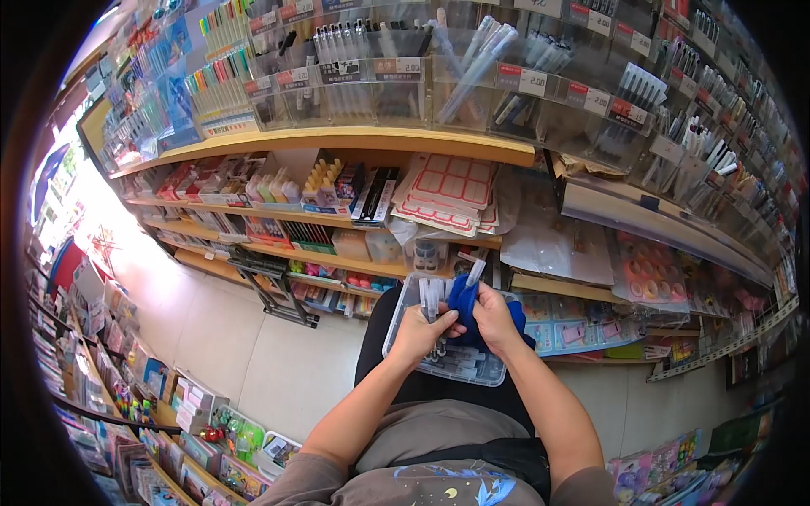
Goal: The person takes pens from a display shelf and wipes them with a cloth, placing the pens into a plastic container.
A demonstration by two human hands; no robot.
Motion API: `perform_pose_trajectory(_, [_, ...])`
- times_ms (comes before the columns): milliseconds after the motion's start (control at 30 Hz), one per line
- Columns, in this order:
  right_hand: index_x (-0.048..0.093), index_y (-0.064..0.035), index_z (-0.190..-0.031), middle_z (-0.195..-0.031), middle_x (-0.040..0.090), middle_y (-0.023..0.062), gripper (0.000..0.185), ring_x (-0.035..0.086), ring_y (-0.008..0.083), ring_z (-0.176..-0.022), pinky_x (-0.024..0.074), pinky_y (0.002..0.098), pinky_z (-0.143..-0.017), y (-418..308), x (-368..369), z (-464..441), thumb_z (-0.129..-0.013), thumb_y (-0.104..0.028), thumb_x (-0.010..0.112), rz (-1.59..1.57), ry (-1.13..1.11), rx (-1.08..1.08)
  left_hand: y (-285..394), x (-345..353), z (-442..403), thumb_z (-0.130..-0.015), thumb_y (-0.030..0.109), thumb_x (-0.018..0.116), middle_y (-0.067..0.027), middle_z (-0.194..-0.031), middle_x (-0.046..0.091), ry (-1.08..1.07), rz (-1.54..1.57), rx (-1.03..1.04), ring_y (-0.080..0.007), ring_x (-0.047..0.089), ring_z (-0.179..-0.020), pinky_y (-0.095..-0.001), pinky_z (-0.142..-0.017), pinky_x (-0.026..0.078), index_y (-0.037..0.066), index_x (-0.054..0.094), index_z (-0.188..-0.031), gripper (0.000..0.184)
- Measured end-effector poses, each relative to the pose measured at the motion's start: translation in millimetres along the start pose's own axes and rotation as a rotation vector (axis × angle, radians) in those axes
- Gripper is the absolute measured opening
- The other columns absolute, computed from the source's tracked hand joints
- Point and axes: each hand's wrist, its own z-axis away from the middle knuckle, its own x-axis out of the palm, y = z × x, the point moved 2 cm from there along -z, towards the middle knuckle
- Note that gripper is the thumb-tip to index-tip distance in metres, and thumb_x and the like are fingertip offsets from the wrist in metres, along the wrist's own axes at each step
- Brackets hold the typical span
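My left hand (415, 336) is closed around a small bunch of clear-barrelled pens (433, 293) that point up and away from me. Its thumb reaches across to touch a blue cloth (461, 300). My right hand (494, 320) grips that cloth, which is wrapped about a single pen (475, 271) whose pale end sticks out at the top. Beneath both hands, a clear plastic box (395, 325) rests on my lap with several more pens lying inside. My fingers partly hide the lower ends of the held pens.
Ahead rises a pen display rack (337, 80) with price tags, above wooden shelves (337, 142) of stationery. Sheets of red-bordered labels (443, 190) lie on a shelf. A black folding stand (268, 282) is on the floor at left. Packed goods (198, 401) stand behind left.
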Motion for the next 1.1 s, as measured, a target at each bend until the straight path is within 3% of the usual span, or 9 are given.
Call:
perform_pose_trajectory(100, [0.054, -0.0041, -0.097, -0.082, 0.058, 0.0028, 0.016, 0.053, 0.0084, -0.066, 0.0454, 0.0228, -0.063, 8.0, -7.2, -6.1, -0.092, -0.014, 0.043, 0.079, 0.213, -0.163, 0.1, 2.3, -0.2, -0.085, 0.007, 0.056, -0.0092, -0.078, 0.06, 0.095, 0.058, -0.028, -0.015, 0.063, -0.066, -0.0241, -0.059, 0.051, -0.007, 0.057, -0.094, 0.016])
perform_pose_trajectory(267, [0.055, -0.002, -0.095, -0.087, 0.06, 0.0016, 0.019, 0.055, 0.0088, -0.079, 0.0442, 0.0235, -0.07, 8.4, -0.9, 1.4, -0.091, -0.012, 0.038, 0.242, -0.056, 0.069, -2.9, -9.2, -5.9, -0.086, 0.013, 0.057, -0.0047, -0.076, 0.059, 0.231, 0.073, 0.07, -0.01, 0.055, -0.055, -0.0205, -0.051, 0.042, -0.004, 0.059, -0.097, 0.02])
perform_pose_trajectory(300, [0.054, 0.0002, -0.093, -0.087, 0.062, 0.0088, 0.02, 0.06, 0.0185, -0.077, 0.0459, 0.0306, -0.07, 22.0, -0.5, -7.6, -0.09, -0.013, 0.039, 0.531, -0.178, -0.12, -5.9, -11.2, -7.6, -0.086, 0.014, 0.058, -0.0037, -0.075, 0.059, 0.244, 0.092, 0.087, -0.0089, 0.053, -0.053, -0.0198, -0.049, 0.04, -0.003, 0.06, -0.097, 0.02])
perform_pose_trajectory(367, [0.052, 0.0009, -0.092, -0.086, 0.061, 0.0171, 0.021, 0.06, 0.0302, -0.079, 0.0448, 0.037, -0.072, 30.8, -3.8, -5.8, -0.089, -0.016, 0.041, 0.916, -0.12, -0.071, -0.9, -10.4, -6.7, -0.086, 0.014, 0.058, -0.0013, -0.069, 0.055, 0.223, 0.099, 0.079, -0.0074, 0.049, -0.051, -0.0195, -0.048, 0.038, -0.002, 0.06, -0.095, 0.019])
perform_pose_trajectory(400, [0.05, 0.0015, -0.091, -0.086, 0.058, 0.0222, 0.02, 0.056, 0.0385, -0.083, 0.043, 0.0421, -0.071, 18.9, 4.8, -0.4, -0.087, -0.016, 0.042, 0.875, -0.118, -0.075, 2.0, -9.5, -5.1, -0.086, 0.013, 0.058, -0.0001, -0.067, 0.053, 0.214, 0.103, 0.073, -0.0067, 0.046, -0.049, -0.0193, -0.048, 0.036, -0.002, 0.061, -0.095, 0.018])
perform_pose_trajectory(600, [0.048, 0.0011, -0.09, -0.084, 0.058, 0.0251, 0.018, 0.055, 0.0413, -0.086, 0.042, 0.0467, -0.072, 24.9, 5.2, -0.5, -0.085, -0.015, 0.044, 1.254, -0.17, -0.225, 11.0, -17.7, -1.3, -0.087, 0.016, 0.057, 0.0001, -0.068, 0.052, 0.38, 0.255, 0.398, -0.0061, 0.044, -0.05, -0.0187, -0.048, 0.034, -0.002, 0.059, -0.093, 0.02])
perform_pose_trajectory(700, [0.045, 0.001, -0.093, -0.087, 0.057, 0.0258, 0.016, 0.053, 0.0427, -0.086, 0.0402, 0.049, -0.072, 15.2, 10.9, 3.2, -0.086, -0.013, 0.041, 1.39, -0.15, -0.007, 11.8, -21.1, -2.7, -0.088, 0.018, 0.057, -0.0009, -0.069, 0.051, 0.481, 0.357, 0.42, -0.0072, 0.046, -0.052, -0.0195, -0.05, 0.036, -0.004, 0.057, -0.097, 0.025])
perform_pose_trajectory(900, [0.046, 0.0006, -0.091, -0.085, 0.058, 0.0274, 0.019, 0.054, 0.0437, -0.083, 0.0411, 0.0512, -0.072, 16.3, 3.8, -0.8, -0.087, -0.018, 0.042, 1.258, 0.035, -0.055, 10.7, -17.1, -4.5, -0.088, 0.018, 0.056, -0.0021, -0.069, 0.053, 0.475, 0.332, 0.385, -0.0086, 0.048, -0.053, -0.0207, -0.053, 0.039, -0.006, 0.056, -0.102, 0.028])
perform_pose_trajectory(1100, [0.046, 0.0008, -0.09, -0.084, 0.058, 0.027, 0.019, 0.054, 0.0437, -0.083, 0.0411, 0.0518, -0.072, 20.1, 6.8, -0.5, -0.087, -0.017, 0.041, 1.285, 0.01, -0.06, 8.5, -15.3, -2.7, -0.088, 0.017, 0.055, -0.0031, -0.064, 0.056, 0.361, 0.198, 0.29, -0.0091, 0.052, -0.054, -0.0219, -0.055, 0.041, -0.004, 0.058, -0.1, 0.025])
